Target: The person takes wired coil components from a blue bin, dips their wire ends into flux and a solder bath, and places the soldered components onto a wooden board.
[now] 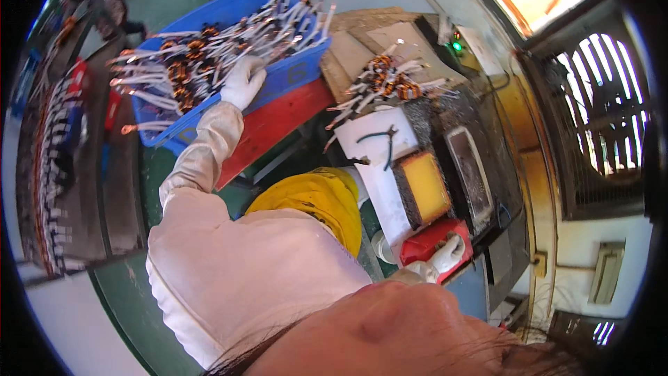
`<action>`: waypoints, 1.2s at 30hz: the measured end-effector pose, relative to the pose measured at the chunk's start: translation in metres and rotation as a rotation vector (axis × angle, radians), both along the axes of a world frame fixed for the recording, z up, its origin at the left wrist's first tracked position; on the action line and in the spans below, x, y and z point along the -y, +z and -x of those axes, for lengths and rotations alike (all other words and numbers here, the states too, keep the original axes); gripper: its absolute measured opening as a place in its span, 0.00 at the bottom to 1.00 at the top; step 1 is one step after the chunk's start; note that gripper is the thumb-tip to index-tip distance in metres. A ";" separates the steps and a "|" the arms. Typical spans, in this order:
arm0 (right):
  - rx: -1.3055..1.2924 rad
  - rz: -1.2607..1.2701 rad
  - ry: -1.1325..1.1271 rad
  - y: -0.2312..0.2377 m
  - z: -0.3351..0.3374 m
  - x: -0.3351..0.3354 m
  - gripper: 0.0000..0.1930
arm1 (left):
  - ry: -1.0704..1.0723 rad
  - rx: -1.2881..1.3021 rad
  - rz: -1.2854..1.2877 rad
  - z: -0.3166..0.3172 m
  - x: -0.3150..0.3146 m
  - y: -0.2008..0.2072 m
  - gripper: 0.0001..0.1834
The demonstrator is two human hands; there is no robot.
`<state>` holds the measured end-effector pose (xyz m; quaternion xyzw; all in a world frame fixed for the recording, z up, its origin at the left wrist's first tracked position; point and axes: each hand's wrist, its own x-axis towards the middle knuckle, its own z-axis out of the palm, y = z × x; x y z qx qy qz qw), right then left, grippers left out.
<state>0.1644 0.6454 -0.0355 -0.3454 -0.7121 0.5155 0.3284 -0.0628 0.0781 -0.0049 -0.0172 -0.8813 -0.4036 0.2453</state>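
Note:
My left hand [243, 83], in a white glove, reaches over the near rim of a blue crate [296, 66]. Its fingers are curled; whatever they close on is hidden. Copper-wound coils with white-sleeved leads [188, 63] fill the crate in a tangled heap. Over on the right, my right hand [447, 254], also gloved, dips into a red tray [421, 242] with fingers bent together. Anything between those fingers is too small to make out. Beyond that tray lie a yellow pad in a dark frame [426, 188] and dark-handled pliers [388, 145] on a white sheet [372, 179].
More coils [393, 80] are piled on the bench behind the pliers. A dark-rimmed rectangular trough [470, 177] runs beside the yellow pad. Farther back, a device shows a green light [457, 47]. The crate rests on a red surface [278, 125]. A barred opening [602, 111] is at the right.

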 end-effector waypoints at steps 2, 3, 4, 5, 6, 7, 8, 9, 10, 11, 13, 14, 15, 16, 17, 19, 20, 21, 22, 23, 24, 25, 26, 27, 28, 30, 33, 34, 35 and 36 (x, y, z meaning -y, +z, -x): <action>0.013 -0.036 -0.005 0.002 0.000 0.001 0.12 | 0.121 -0.127 0.176 -0.014 0.032 0.007 0.15; 0.011 -0.052 0.002 -0.002 -0.001 -0.003 0.13 | 0.160 -0.104 0.183 -0.021 0.047 0.010 0.16; 0.009 -0.070 0.008 -0.004 0.000 -0.007 0.13 | 0.192 -0.094 0.192 -0.031 0.062 0.012 0.16; 0.014 -0.067 0.008 -0.005 0.000 -0.009 0.14 | 0.281 -0.025 0.279 -0.041 0.076 0.013 0.17; 0.033 -0.068 0.001 0.001 0.000 -0.005 0.14 | 0.358 0.041 0.362 -0.047 0.088 0.014 0.18; 0.042 -0.076 -0.012 0.000 0.001 -0.006 0.14 | 0.439 0.052 0.459 -0.050 0.109 -0.005 0.21; 0.050 -0.085 -0.029 0.000 0.001 -0.006 0.14 | 0.452 0.057 0.464 -0.058 0.119 -0.018 0.21; 0.043 -0.064 -0.015 -0.001 -0.002 -0.007 0.14 | 0.534 0.217 0.474 -0.064 0.122 -0.027 0.23; 0.067 -0.053 -0.023 -0.002 -0.005 -0.009 0.14 | 0.610 0.378 0.481 -0.064 0.126 -0.034 0.25; 0.064 -0.054 -0.038 -0.002 -0.008 -0.008 0.14 | 0.514 0.806 0.222 -0.061 0.116 -0.001 0.28; 0.062 -0.081 0.015 -0.002 0.010 -0.010 0.13 | 0.489 0.783 0.192 -0.072 0.130 -0.022 0.28; 0.064 -0.086 0.005 -0.001 0.008 -0.009 0.13 | 0.404 0.757 0.184 -0.070 0.131 -0.027 0.29; 0.075 -0.083 0.011 0.000 0.007 -0.010 0.13 | 0.359 0.814 0.217 -0.064 0.135 -0.028 0.30; 0.086 -0.078 0.010 0.002 0.005 -0.008 0.14 | 0.363 0.815 0.217 -0.061 0.135 -0.028 0.30; 0.034 -0.081 -0.010 0.010 0.004 0.005 0.13 | 0.334 0.841 0.202 -0.059 0.135 -0.028 0.29; 0.052 -0.086 -0.019 -0.004 -0.001 -0.011 0.13 | 0.256 0.906 0.160 -0.055 0.132 -0.022 0.27; 0.071 -0.092 -0.030 -0.004 -0.001 -0.011 0.13 | 0.259 0.907 0.159 -0.056 0.128 -0.015 0.27; 0.058 -0.117 -0.010 -0.004 -0.001 -0.008 0.13 | 0.206 0.933 0.163 -0.056 0.125 -0.009 0.26; 0.043 -0.143 0.012 0.002 0.001 -0.001 0.13 | 0.153 0.958 0.165 -0.058 0.123 -0.003 0.25; 0.072 -0.127 -0.015 -0.004 -0.001 -0.009 0.13 | 0.072 0.941 0.197 -0.059 0.122 0.001 0.25; 0.101 -0.111 -0.043 -0.008 -0.003 -0.013 0.13 | 0.076 0.943 0.195 -0.057 0.127 -0.005 0.25; 0.104 -0.119 -0.036 -0.007 -0.002 -0.012 0.13 | 0.031 0.917 0.176 -0.054 0.135 -0.015 0.25; 0.102 -0.119 -0.040 -0.008 -0.001 -0.012 0.13 | -0.018 0.891 0.158 -0.049 0.144 -0.029 0.25; 0.099 -0.119 -0.037 -0.007 0.002 -0.011 0.13 | -0.011 0.891 0.155 -0.046 0.155 -0.047 0.25; 0.101 -0.119 -0.038 -0.007 0.003 -0.010 0.13 | 0.004 0.833 0.127 -0.044 0.157 -0.054 0.25; 0.095 -0.119 -0.042 -0.006 0.007 -0.009 0.14 | 0.023 0.777 0.098 -0.044 0.165 -0.065 0.25; 0.100 -0.116 -0.062 -0.006 0.005 -0.009 0.14 | 0.137 0.737 0.043 -0.050 0.139 -0.029 0.22; 0.102 -0.117 -0.061 -0.006 0.005 -0.009 0.14 | 0.149 0.697 0.063 -0.051 0.139 -0.028 0.22; 0.100 -0.116 -0.062 -0.006 0.006 -0.010 0.14 | 0.161 0.657 0.084 -0.053 0.138 -0.027 0.21; 0.095 -0.115 -0.064 -0.005 0.006 -0.011 0.14 | 0.161 0.661 0.083 -0.055 0.136 -0.026 0.21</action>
